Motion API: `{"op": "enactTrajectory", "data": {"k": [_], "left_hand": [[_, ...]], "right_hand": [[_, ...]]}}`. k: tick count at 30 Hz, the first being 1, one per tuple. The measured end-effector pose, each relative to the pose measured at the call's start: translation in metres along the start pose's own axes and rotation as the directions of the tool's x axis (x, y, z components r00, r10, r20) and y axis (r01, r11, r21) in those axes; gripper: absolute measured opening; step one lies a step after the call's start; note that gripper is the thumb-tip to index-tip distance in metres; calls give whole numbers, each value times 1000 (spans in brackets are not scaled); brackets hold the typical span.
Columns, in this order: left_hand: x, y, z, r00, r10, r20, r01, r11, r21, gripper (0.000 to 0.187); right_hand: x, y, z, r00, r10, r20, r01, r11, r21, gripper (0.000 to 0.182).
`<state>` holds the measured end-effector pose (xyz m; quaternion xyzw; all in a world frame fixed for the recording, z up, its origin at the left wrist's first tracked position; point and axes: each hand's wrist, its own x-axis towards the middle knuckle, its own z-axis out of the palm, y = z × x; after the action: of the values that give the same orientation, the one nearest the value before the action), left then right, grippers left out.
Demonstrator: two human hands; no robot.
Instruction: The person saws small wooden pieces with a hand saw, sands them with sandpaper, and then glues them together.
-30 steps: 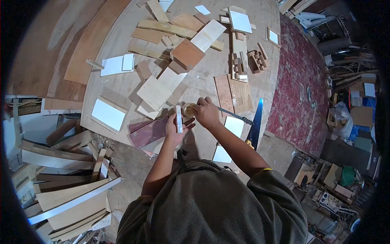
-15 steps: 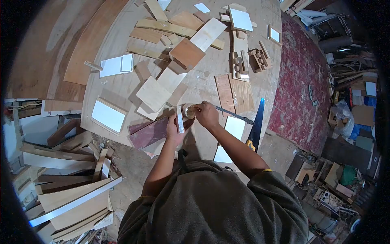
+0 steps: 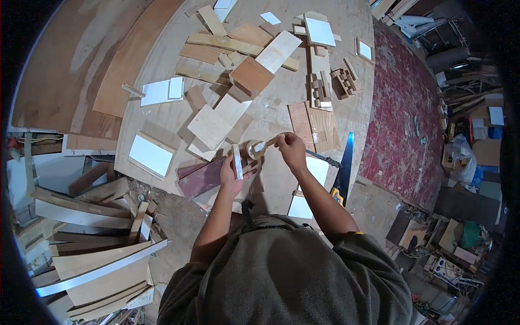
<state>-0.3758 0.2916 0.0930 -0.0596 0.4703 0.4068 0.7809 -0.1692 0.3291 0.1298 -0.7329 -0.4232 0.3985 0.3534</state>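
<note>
My left hand (image 3: pixel 230 176) is closed around a small flat wooden piece (image 3: pixel 237 162) with a whitish face, held upright on edge. Just right of it sits a round, tan-rimmed container (image 3: pixel 253 153) with something white inside. A short tan stick (image 3: pixel 271 142) reaches over the container's rim, pinched in the fingers of my right hand (image 3: pixel 292 150). Whether its tip touches the white contents is too small to tell. A dark reddish board (image 3: pixel 201 180) lies left of my left hand. Beside my right forearm are white panels (image 3: pixel 315 172) and a thin dark bar (image 3: pixel 326 160).
A handsaw (image 3: pixel 345 160) with a blue blade lies right of my right forearm. Beyond my hands, stacked wood offcuts (image 3: pixel 252 76) cover the worktable (image 3: pixel 271 114). White-faced panels (image 3: pixel 150 154) lie at the left edge. Scrap boards (image 3: pixel 103 257) fill the lower left floor.
My right hand has drawn back to the right from the container, exposing the stick and the white inside. My left hand still holds the wooden piece. The view has shifted slightly.
</note>
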Motion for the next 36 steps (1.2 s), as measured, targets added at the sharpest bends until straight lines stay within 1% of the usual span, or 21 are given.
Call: {"op": "enactTrajectory", "data": {"k": [2, 4, 5, 7, 8, 10, 11, 12, 14, 16, 18, 19, 22, 24, 27, 28, 30, 32, 33, 34, 36], "left_hand": [[3, -2, -11, 998, 31, 57, -29, 999, -27, 41], [2, -2, -15, 994, 46, 99, -37, 995, -92, 36], [3, -4, -15, 994, 44, 102, -36, 996, -86, 36], [4, -8, -11, 997, 23, 69, -16, 995, -103, 33], [5, -10, -9, 997, 20, 69, -13, 995, -102, 33], [9, -13, -8, 990, -5, 144, 26, 989, -146, 31], [10, -14, -8, 992, 0, 124, 15, 993, -117, 29], [10, -15, -6, 992, 4, 125, 11, 993, -120, 29], [13, -15, -1, 987, 17, 159, 3, 993, -122, 31], [17, -15, 0, 984, 24, 175, -1, 992, -129, 32], [18, -12, 6, 998, 18, -57, -20, 999, -26, 31], [16, -11, 10, 998, 15, -58, -16, 999, -29, 31], [22, -16, 8, 999, 33, 22, -30, 994, -104, 31], [40, -20, -4, 977, 111, 181, -87, 987, -137, 34], [38, -21, -2, 979, 116, 168, -82, 976, -200, 28], [39, -22, -3, 979, 115, 166, -81, 976, -201, 28], [37, -21, 0, 989, 101, 110, -84, 985, -149, 35], [28, -17, 5, 989, 93, 117, -77, 988, -131, 35], [23, -14, 8, 988, 88, 123, -74, 991, -113, 35], [21, -12, 10, 988, 88, 123, -74, 991, -112, 35], [19, -9, 13, 986, 43, 162, -30, 996, -78, 45]], "right_hand": [[-5, -2, -6, 1000, -16, -9, 17, 999, 33, 25], [-12, -8, -9, 989, -148, 22, 148, 989, -12, 22], [-14, -11, -7, 989, -147, 17, 147, 989, -9, 22], [-17, -13, 0, 951, -286, 114, 307, 916, -257, 16], [-18, -13, 3, 952, -284, 113, 304, 917, -259, 16], [-15, -9, 13, 836, -508, 205, 548, 774, -316, 14], [-14, -7, 17, 799, -542, 260, 601, 711, -365, 14], [-14, -6, 18, 797, -544, 263, 604, 709, -364, 14], [-11, -4, 19, 728, -542, 420, 683, 522, -510, 12], [-11, -7, 21, 732, -524, 436, 676, 477, -562, 11], [-9, -9, 26, 740, -501, 450, 664, 432, -610, 11], [-7, -10, 30, 768, -452, 453, 632, 426, -647, 10], [-11, -26, 36, 820, -360, 445, 569, 428, -703, 13], [-15, -42, 34, 842, -321, 433, 538, 439, -720, 16], [-11, -42, 34, 852, -287, 437, 523, 493, -695, 21], [-7, -29, 36, 853, -331, 404, 522, 518, -678, 22], [-1, -10, 39, 853, -371, 367, 520, 541, -662, 22], [1, 0, 41, 898, -338, 281, 439, 656, -614, 22], [0, -3, 37, 899, -337, 280, 438, 656, -614, 22], [-2, -5, 32, 909, -336, 248, 417, 711, -566, 21], [-4, -8, 24, 917, -336, 217, 400, 760, -513, 21]]}}
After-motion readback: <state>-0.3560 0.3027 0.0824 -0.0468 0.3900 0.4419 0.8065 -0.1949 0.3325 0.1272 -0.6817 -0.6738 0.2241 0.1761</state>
